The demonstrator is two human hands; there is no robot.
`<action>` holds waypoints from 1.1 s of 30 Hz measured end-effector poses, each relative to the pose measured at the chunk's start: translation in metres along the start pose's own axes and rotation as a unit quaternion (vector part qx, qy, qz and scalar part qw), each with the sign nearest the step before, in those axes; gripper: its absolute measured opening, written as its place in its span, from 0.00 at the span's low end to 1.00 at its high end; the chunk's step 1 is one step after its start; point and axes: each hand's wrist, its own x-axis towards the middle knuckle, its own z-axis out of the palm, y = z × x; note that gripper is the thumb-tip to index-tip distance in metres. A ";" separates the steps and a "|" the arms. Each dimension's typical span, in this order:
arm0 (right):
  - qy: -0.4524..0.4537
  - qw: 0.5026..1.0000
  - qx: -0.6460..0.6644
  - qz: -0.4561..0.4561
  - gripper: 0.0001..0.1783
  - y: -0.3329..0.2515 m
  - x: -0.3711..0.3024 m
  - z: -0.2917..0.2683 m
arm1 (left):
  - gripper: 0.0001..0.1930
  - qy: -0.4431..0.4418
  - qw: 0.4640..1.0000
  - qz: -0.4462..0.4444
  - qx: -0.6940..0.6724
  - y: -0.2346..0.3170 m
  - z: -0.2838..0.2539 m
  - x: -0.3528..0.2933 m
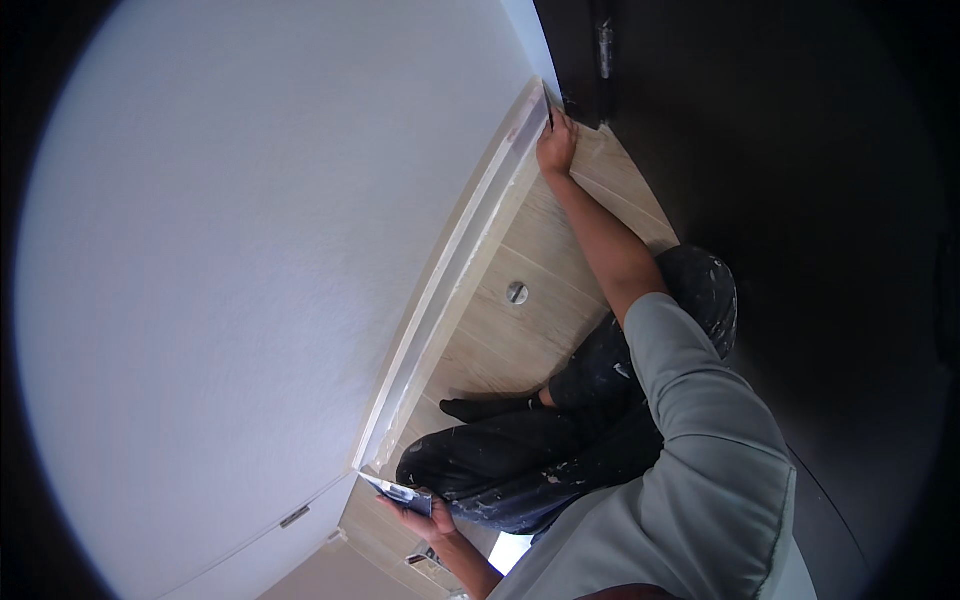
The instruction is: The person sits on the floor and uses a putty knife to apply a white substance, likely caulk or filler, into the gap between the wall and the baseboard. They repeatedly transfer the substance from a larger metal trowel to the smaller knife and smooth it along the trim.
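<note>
Kneeling on the floor [560, 330], working along the baseboard [455, 270] under a white wall [250, 250].

Right hand [556, 147] stretched way out to the far end of the baseboard by the dark door frame [580, 60], fingers pinched on a small blade or scraper, hard to make out. Left hand [425, 512] down near the close end, fingers wrapped around a flat putty knife [395, 492] smeared with white filler. Round floor stop [517, 292] between knees and trim. Easy to slip here: long reach, little control at the tip, so could gouge the trim or scuff the wall. Could also drip filler onto the wood floor.
</note>
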 end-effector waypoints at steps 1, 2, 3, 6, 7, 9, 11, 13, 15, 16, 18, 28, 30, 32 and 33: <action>-0.001 1.000 0.002 0.007 0.23 -0.002 0.000 0.000 | 0.13 0.005 1.000 0.002 0.001 0.001 -0.002 0.000; 0.003 1.000 -0.003 0.003 0.23 -0.002 0.000 0.001 | 0.13 0.009 1.000 0.004 0.001 0.001 -0.002 0.001; 0.006 1.000 -0.007 -0.001 0.24 -0.001 0.000 0.002 | 0.13 0.006 1.000 0.002 0.002 0.001 -0.001 0.001; 0.021 1.000 -0.018 -0.007 0.24 0.005 0.002 0.005 | 0.13 0.004 1.000 -0.002 0.006 -0.001 0.004 -0.001; 0.026 0.999 -0.021 -0.007 0.24 0.008 0.003 0.006 | 0.13 0.008 1.000 0.000 0.010 -0.001 0.006 -0.001; 0.000 1.000 -0.009 -0.002 0.25 0.007 0.003 0.006 | 0.13 0.010 1.000 0.007 0.010 -0.001 0.004 -0.002; -0.033 0.999 0.003 0.012 0.27 0.008 0.005 0.003 | 0.13 0.001 1.000 0.010 0.005 0.000 0.000 0.000; -0.071 0.997 0.016 0.035 0.29 0.010 0.007 -0.001 | 0.13 0.001 1.000 0.015 0.013 0.001 0.000 -0.001; -0.091 0.993 0.052 0.049 0.31 0.022 0.015 -0.002 | 0.13 0.023 0.999 0.014 0.019 -0.001 0.004 0.001; -0.100 0.991 0.070 0.056 0.32 0.029 0.017 -0.003 | 0.13 0.047 0.999 0.015 0.022 -0.001 0.004 0.003; -0.154 0.980 0.093 0.083 0.33 0.031 0.014 -0.007 | 0.13 0.066 0.997 0.017 0.019 -0.003 0.008 0.004; -0.219 0.972 0.045 0.071 0.34 -0.005 -0.041 -0.028 | 0.14 -0.036 0.999 0.002 -0.010 -0.003 0.007 0.000; -0.213 0.975 0.040 0.048 0.35 -0.001 -0.046 -0.029 | 0.14 -0.052 0.998 -0.007 -0.020 -0.003 0.007 0.002; -0.223 0.973 0.020 0.063 0.35 -0.002 -0.055 -0.029 | 0.15 -0.065 0.997 -0.014 -0.032 -0.003 0.005 0.003; -0.229 0.971 0.010 0.071 0.35 -0.004 -0.061 -0.029 | 0.15 -0.037 0.999 -0.013 -0.031 -0.003 0.004 0.004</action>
